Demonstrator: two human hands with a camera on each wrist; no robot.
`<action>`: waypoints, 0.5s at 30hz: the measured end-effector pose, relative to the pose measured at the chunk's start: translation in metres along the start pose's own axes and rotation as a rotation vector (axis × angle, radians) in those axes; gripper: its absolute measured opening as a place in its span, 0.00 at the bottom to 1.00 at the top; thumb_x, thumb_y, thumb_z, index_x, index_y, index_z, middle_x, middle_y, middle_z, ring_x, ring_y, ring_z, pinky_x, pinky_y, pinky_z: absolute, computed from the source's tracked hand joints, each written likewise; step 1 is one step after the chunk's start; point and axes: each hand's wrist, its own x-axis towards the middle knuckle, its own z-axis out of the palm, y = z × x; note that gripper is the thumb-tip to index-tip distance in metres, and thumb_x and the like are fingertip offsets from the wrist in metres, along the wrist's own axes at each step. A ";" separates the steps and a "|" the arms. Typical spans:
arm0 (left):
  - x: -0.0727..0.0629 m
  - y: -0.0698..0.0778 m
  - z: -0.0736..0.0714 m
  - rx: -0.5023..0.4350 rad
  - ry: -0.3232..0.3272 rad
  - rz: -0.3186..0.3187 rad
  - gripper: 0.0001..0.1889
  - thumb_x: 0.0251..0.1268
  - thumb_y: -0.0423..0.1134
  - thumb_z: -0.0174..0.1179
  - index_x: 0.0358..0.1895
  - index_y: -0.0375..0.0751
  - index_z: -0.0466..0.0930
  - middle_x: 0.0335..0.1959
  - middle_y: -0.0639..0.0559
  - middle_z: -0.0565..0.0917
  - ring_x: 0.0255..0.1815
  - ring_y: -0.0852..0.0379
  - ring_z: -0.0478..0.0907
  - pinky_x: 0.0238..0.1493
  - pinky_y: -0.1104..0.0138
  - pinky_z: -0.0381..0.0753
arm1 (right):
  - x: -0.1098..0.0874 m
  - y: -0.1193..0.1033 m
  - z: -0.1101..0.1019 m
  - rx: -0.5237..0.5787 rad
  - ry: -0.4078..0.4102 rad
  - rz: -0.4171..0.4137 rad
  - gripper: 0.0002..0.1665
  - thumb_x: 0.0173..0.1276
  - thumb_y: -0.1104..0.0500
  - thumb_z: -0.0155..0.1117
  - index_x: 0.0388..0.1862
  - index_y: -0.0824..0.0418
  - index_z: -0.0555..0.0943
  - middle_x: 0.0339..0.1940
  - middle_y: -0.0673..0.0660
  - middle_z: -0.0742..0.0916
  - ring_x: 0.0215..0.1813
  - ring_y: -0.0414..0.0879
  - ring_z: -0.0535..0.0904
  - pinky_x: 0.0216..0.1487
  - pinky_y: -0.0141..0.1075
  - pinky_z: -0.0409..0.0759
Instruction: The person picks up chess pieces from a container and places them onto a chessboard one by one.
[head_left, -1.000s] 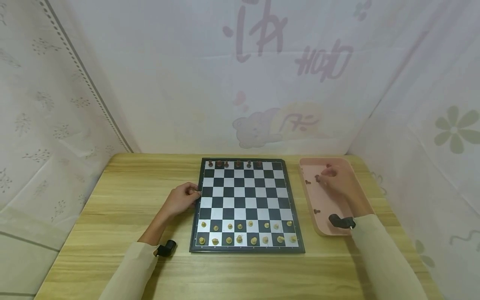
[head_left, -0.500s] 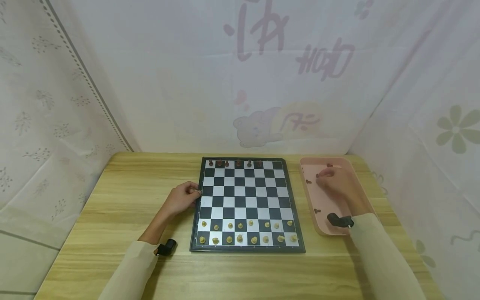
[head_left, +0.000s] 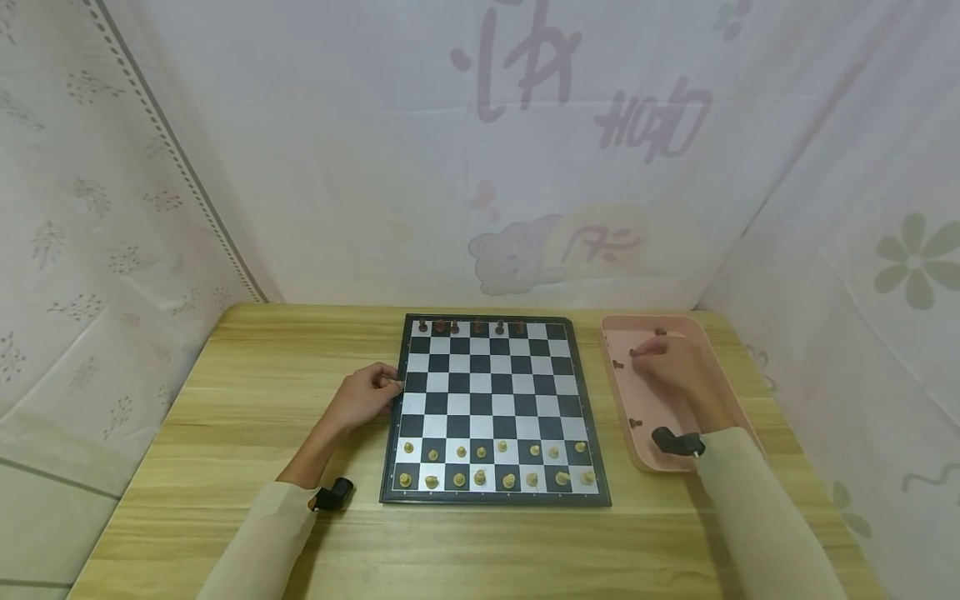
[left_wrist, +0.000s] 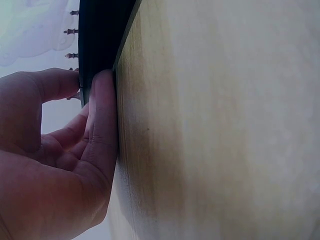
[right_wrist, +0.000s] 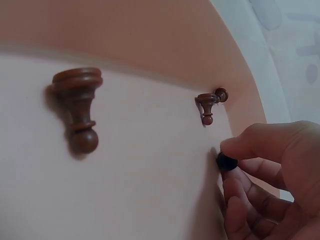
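Note:
My left hand point(head_left: 363, 396) holds the left edge of the chessboard point(head_left: 491, 383). In the left wrist view the thumb lies on the upper edge of the board and the fingers point(left_wrist: 102, 115) press against its side. Over the pink tray point(head_left: 637, 454), my right hand point(head_left: 671, 362) pinches a chess piece point(right_wrist: 227, 161) between thumb and fingers. Its dark round base faces the right wrist camera; the rest is hidden by the fingers. Brown pawns point(right_wrist: 77, 110) lie on their sides in the tray, one near the left wall point(head_left: 635, 423).
Light chess pieces point(head_left: 480, 477) fill the board's two near rows. Several brown pieces point(head_left: 477, 327) stand along its far row, from the left corner. The wooden table point(head_left: 285, 358) ends against a patterned cloth point(head_left: 360, 208) at the back.
The right hand stays over the tray with the piece, which has turned slightly and shows less beyond the fingertips. The left hand keeps its hold on the board's edge.

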 end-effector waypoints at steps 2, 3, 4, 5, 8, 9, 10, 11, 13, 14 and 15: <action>0.000 0.000 0.000 0.001 0.000 0.001 0.18 0.79 0.36 0.64 0.62 0.27 0.82 0.40 0.43 0.89 0.33 0.53 0.88 0.35 0.65 0.87 | 0.002 0.002 0.001 -0.001 0.014 -0.005 0.17 0.76 0.54 0.74 0.52 0.67 0.91 0.74 0.74 0.80 0.84 0.71 0.62 0.80 0.67 0.61; 0.000 0.000 0.000 0.003 0.001 0.002 0.17 0.79 0.36 0.64 0.62 0.27 0.82 0.40 0.43 0.89 0.33 0.53 0.88 0.35 0.65 0.87 | 0.003 0.003 0.002 -0.005 0.020 -0.008 0.17 0.76 0.54 0.74 0.52 0.68 0.91 0.76 0.75 0.78 0.84 0.71 0.62 0.80 0.67 0.61; 0.000 0.000 0.000 0.003 0.000 0.004 0.17 0.79 0.36 0.64 0.62 0.27 0.82 0.40 0.43 0.89 0.33 0.53 0.88 0.35 0.65 0.87 | 0.004 0.004 0.003 -0.008 0.024 -0.011 0.18 0.75 0.54 0.74 0.51 0.68 0.91 0.78 0.76 0.75 0.84 0.72 0.61 0.80 0.67 0.61; 0.000 0.000 0.000 0.004 0.001 0.005 0.17 0.79 0.36 0.64 0.62 0.27 0.82 0.40 0.43 0.89 0.33 0.53 0.88 0.35 0.65 0.87 | 0.005 0.005 0.003 -0.009 0.025 -0.013 0.18 0.75 0.54 0.74 0.51 0.69 0.91 0.79 0.76 0.74 0.84 0.72 0.61 0.80 0.67 0.62; 0.001 -0.001 0.000 0.007 0.001 0.010 0.17 0.78 0.36 0.65 0.62 0.27 0.82 0.40 0.43 0.89 0.33 0.54 0.88 0.35 0.65 0.87 | 0.006 0.006 0.005 0.001 0.025 0.002 0.19 0.76 0.54 0.73 0.51 0.71 0.90 0.76 0.77 0.77 0.82 0.72 0.66 0.76 0.66 0.67; 0.001 -0.001 -0.001 0.007 0.001 0.011 0.17 0.78 0.36 0.65 0.62 0.27 0.82 0.40 0.43 0.89 0.33 0.54 0.87 0.34 0.65 0.87 | 0.006 0.006 0.005 0.002 0.028 0.007 0.19 0.76 0.55 0.73 0.51 0.71 0.90 0.74 0.76 0.79 0.80 0.71 0.68 0.75 0.65 0.68; 0.001 -0.001 -0.001 0.007 0.000 0.011 0.17 0.78 0.36 0.64 0.62 0.27 0.82 0.40 0.43 0.89 0.33 0.54 0.87 0.34 0.65 0.87 | 0.005 0.006 0.005 0.002 0.030 0.009 0.19 0.76 0.54 0.73 0.51 0.70 0.90 0.72 0.76 0.81 0.78 0.70 0.69 0.74 0.64 0.69; 0.001 -0.001 -0.001 0.007 0.000 0.012 0.18 0.78 0.36 0.64 0.62 0.27 0.81 0.40 0.43 0.89 0.32 0.54 0.87 0.34 0.65 0.86 | 0.005 0.005 0.005 0.005 0.031 0.015 0.19 0.75 0.54 0.73 0.51 0.70 0.91 0.70 0.75 0.82 0.76 0.69 0.71 0.73 0.64 0.69; 0.001 -0.001 -0.001 0.009 0.000 0.010 0.18 0.79 0.36 0.64 0.62 0.27 0.81 0.40 0.43 0.89 0.32 0.54 0.87 0.34 0.65 0.86 | 0.004 0.005 0.005 0.003 0.033 0.025 0.19 0.75 0.53 0.73 0.52 0.68 0.91 0.66 0.73 0.86 0.71 0.67 0.74 0.69 0.62 0.71; 0.001 -0.001 -0.001 0.009 0.000 0.008 0.18 0.79 0.36 0.64 0.62 0.27 0.81 0.40 0.43 0.89 0.32 0.54 0.87 0.34 0.65 0.86 | 0.004 0.005 0.005 0.004 0.032 0.029 0.20 0.75 0.52 0.73 0.53 0.68 0.91 0.67 0.73 0.85 0.71 0.67 0.74 0.69 0.62 0.71; 0.001 -0.002 0.000 0.009 0.000 0.006 0.18 0.79 0.36 0.64 0.62 0.27 0.82 0.40 0.43 0.89 0.32 0.54 0.87 0.34 0.65 0.86 | 0.004 0.005 0.005 0.005 0.030 0.034 0.21 0.76 0.52 0.73 0.55 0.68 0.91 0.69 0.73 0.84 0.73 0.68 0.73 0.71 0.63 0.71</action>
